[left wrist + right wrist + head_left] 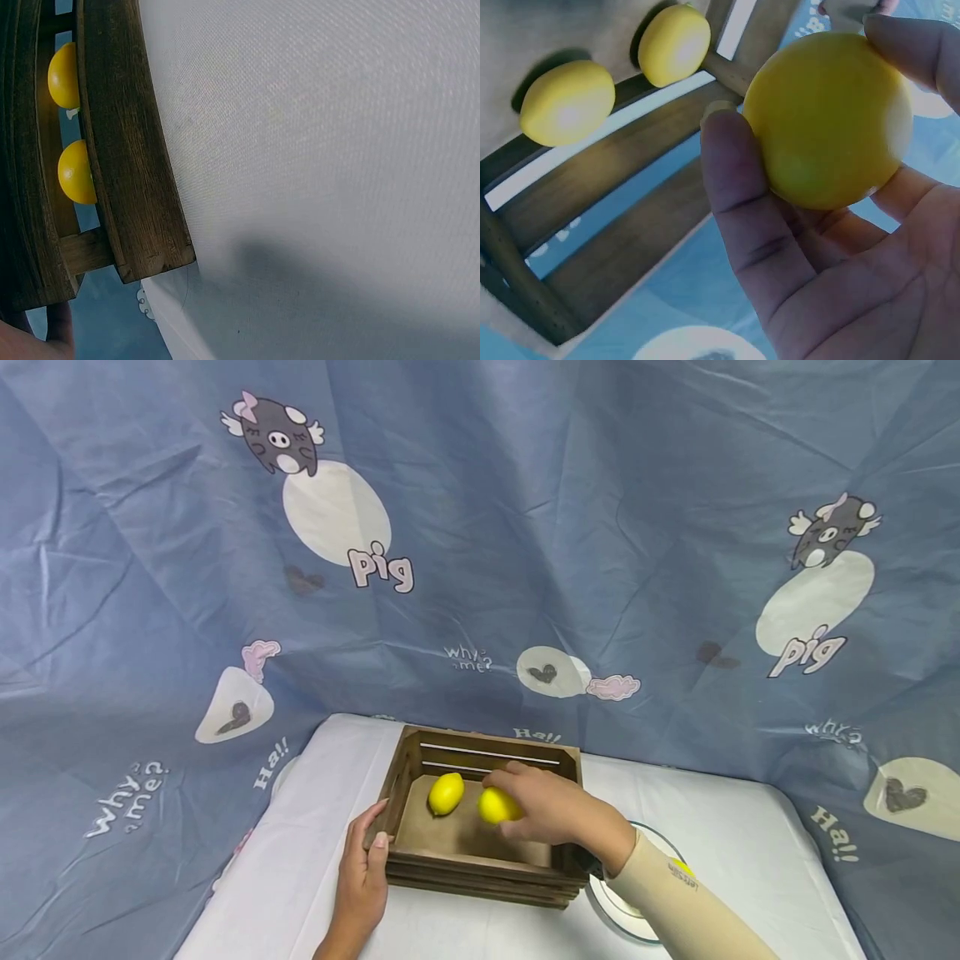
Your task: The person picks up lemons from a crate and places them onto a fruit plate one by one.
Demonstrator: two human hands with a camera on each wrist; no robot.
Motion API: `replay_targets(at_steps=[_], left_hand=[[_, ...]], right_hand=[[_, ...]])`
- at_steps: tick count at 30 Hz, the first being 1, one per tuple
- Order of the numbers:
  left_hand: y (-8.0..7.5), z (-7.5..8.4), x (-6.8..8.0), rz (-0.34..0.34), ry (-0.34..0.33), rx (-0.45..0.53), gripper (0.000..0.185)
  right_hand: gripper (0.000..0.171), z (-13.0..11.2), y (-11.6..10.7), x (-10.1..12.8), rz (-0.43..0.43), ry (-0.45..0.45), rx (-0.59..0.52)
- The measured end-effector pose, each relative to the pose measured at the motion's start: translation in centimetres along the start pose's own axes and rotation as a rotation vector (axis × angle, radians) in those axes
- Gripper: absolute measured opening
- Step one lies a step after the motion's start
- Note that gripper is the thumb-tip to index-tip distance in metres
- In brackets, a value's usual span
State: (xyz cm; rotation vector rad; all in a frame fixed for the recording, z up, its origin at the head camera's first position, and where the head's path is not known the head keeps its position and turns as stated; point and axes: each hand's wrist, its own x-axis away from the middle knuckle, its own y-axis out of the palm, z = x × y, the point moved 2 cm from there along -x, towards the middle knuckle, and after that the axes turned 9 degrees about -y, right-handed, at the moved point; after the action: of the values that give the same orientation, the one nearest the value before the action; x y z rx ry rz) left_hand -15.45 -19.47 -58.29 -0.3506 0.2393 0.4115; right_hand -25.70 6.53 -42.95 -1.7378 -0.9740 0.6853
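Observation:
In the head view, a brown slatted wooden crate stands on the white surface. My right hand reaches into it and holds a lemon between thumb and fingers. The right wrist view shows this lemon close up, with two others, a lemon and another lemon, lying in the crate. Only one resting lemon appears in the head view. My left hand grips the crate's near left corner. Through the slats, the left wrist view shows yellow lemons.
To the right of the crate is a white plate with a dark rim, partly covered by my right sleeve. A bit of something yellow shows beside the sleeve. A blue printed cloth hangs behind the crate.

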Motion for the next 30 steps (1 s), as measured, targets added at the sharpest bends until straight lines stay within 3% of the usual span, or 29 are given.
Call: replay_targets(at_steps=[13,23,30], left_hand=[[0.0,0.0,0.1,0.007,-0.003,-0.016,0.046],[0.2,0.1,0.1,0.005,-0.004,-0.015,0.046],[0.1,0.2,0.0,0.007,-0.01,-0.016,0.046]], right_hand=[[0.052,-1.3,-0.7,2.8,0.081,0.05,0.048],[0.055,-1.9,-1.3,5.4,0.191,0.03,0.071],[0.052,-1.9,-1.3,7.4,0.306,0.067,0.026]])
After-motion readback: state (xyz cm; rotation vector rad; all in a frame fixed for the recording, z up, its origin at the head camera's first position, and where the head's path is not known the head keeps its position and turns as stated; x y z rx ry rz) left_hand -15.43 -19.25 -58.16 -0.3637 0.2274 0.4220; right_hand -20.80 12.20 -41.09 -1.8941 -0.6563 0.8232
